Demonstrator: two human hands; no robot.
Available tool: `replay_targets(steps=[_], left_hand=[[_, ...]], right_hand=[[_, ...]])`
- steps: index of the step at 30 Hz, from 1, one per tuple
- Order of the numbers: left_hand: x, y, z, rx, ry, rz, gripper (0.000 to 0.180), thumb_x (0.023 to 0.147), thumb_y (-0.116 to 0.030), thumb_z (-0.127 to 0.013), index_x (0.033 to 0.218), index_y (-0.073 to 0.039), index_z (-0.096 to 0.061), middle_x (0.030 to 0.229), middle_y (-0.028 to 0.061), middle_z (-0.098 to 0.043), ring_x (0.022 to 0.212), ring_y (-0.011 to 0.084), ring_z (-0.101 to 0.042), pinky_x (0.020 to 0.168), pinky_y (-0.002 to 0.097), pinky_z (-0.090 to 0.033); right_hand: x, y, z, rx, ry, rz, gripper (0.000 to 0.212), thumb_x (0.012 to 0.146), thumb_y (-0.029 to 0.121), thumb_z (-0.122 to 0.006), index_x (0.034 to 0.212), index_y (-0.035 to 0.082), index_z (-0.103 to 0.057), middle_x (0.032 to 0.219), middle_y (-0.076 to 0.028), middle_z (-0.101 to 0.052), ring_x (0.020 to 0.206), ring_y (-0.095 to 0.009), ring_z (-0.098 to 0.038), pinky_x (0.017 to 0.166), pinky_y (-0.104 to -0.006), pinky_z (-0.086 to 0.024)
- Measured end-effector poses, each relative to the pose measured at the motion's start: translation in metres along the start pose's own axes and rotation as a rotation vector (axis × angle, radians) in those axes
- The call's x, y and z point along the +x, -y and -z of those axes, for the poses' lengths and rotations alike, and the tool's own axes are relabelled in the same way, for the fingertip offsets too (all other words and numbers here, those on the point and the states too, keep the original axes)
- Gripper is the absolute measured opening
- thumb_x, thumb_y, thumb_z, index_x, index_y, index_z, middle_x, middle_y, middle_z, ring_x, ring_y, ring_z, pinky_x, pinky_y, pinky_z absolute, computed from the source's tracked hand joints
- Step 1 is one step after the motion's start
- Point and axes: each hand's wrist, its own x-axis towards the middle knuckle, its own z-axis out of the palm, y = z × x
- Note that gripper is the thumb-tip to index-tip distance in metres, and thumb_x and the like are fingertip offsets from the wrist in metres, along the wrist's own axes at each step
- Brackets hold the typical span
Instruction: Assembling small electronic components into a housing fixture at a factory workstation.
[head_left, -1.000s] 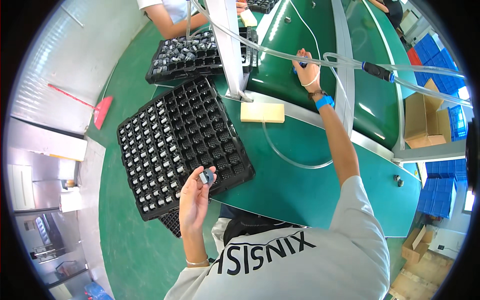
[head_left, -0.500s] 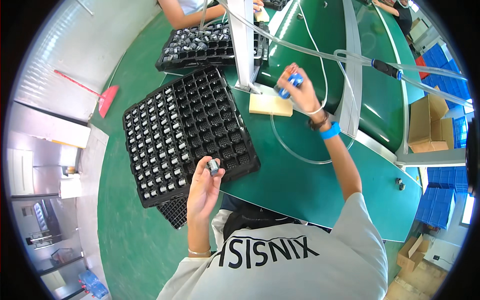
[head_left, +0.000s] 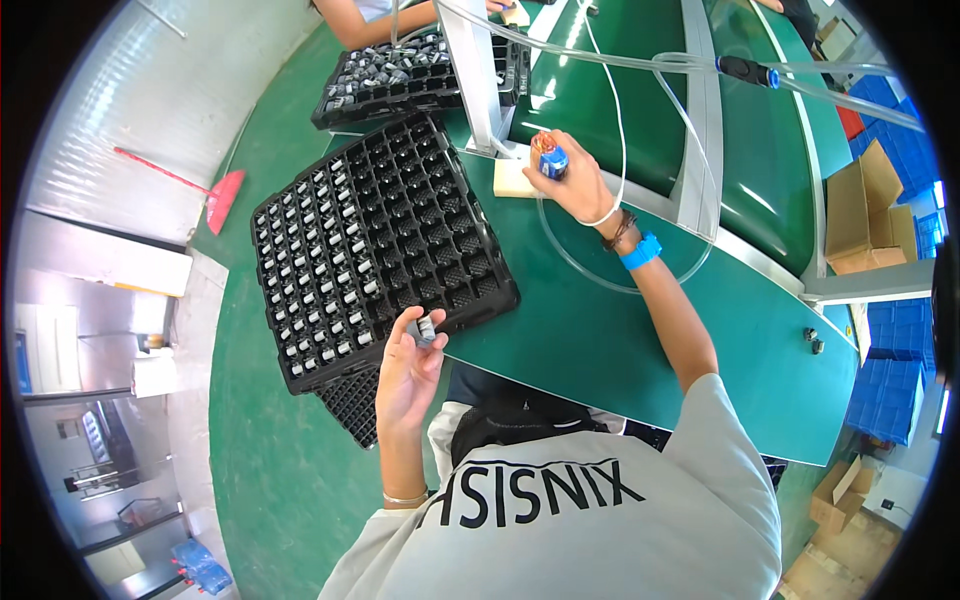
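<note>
Between the thumb and fingers of my left hand (head_left: 408, 375) is a small silvery-grey cylindrical part (head_left: 424, 328), held up at the near edge of a black compartment tray (head_left: 490, 300). Rows of similar silvery parts fill the left side of this tray; its right-hand pockets hold none. My right hand (head_left: 584, 188) is closed around a blue cylindrical object (head_left: 552, 162) with an orange-brown end, whose exact kind I cannot make out. It is just above and beside a pale yellow block (head_left: 515, 180), apparently a sponge, on the green table (head_left: 590, 340).
A second black tray (head_left: 390, 112) with loose parts stands farther back, by another person's arm (head_left: 345, 22). A metal post (head_left: 470, 75) rises beside it. Clear tubing (head_left: 610, 62) crosses overhead. Two small parts (head_left: 815, 342) lie at the table's right.
My right hand has moved left, close over the pale block, and turned the blue object more upright. My left hand keeps its part at the tray edge. The view has shifted slightly.
</note>
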Motion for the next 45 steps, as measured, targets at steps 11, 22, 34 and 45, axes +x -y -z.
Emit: replay_targets(steps=[11, 22, 34, 45], left_hand=[[0.008, 0.022, -0.010, 0.223, -0.022, 0.136, 0.041, 0.089, -0.027, -0.049, 0.119, 0.000, -0.041, 0.103, 0.0129, -0.054, 0.086, 0.0147, -0.051, 0.070, 0.0199, -0.043], [0.047, 0.102, -0.003, 0.166, 0.435, 0.492, 0.027, 0.085, -0.022, -0.056, 0.105, -0.004, -0.052, 0.092, 0.0069, -0.050, 0.081, 0.0133, -0.045, 0.072, 0.0233, -0.039], [0.052, 0.099, -0.004, 0.077, 0.408, 0.574, 0.028, 0.084, -0.025, -0.058, 0.103, -0.005, -0.051, 0.089, 0.0064, -0.050, 0.078, 0.0135, -0.044, 0.071, 0.0241, -0.038], [0.053, 0.100, 0.001, -0.001, 0.427, 0.576, 0.026, 0.087, -0.019, -0.052, 0.108, -0.003, -0.051, 0.093, 0.0058, -0.050, 0.082, 0.0135, -0.046, 0.076, 0.0249, -0.040]], right_hand=[[-0.002, -0.004, 0.005, 0.018, 0.058, -0.018, 0.038, 0.072, 0.019, -0.067, 0.098, -0.002, -0.050, 0.085, -0.016, -0.055, 0.074, -0.029, -0.055, 0.073, -0.0331, -0.045], [-0.004, -0.004, 0.002, -0.006, 0.067, -0.040, 0.036, 0.072, 0.017, -0.065, 0.100, -0.003, -0.051, 0.086, -0.017, -0.057, 0.074, -0.030, -0.056, 0.071, -0.0337, -0.045], [-0.001, -0.009, 0.010, 0.152, 0.082, -0.010, 0.032, 0.075, 0.019, -0.059, 0.099, 0.000, -0.050, 0.090, -0.017, -0.052, 0.078, -0.034, -0.053, 0.073, -0.0354, -0.043], [-0.001, -0.002, 0.010, 0.064, 0.158, -0.023, 0.036, 0.077, 0.016, -0.060, 0.103, -0.004, -0.046, 0.086, -0.018, -0.053, 0.072, -0.027, -0.050, 0.071, -0.0319, -0.043]])
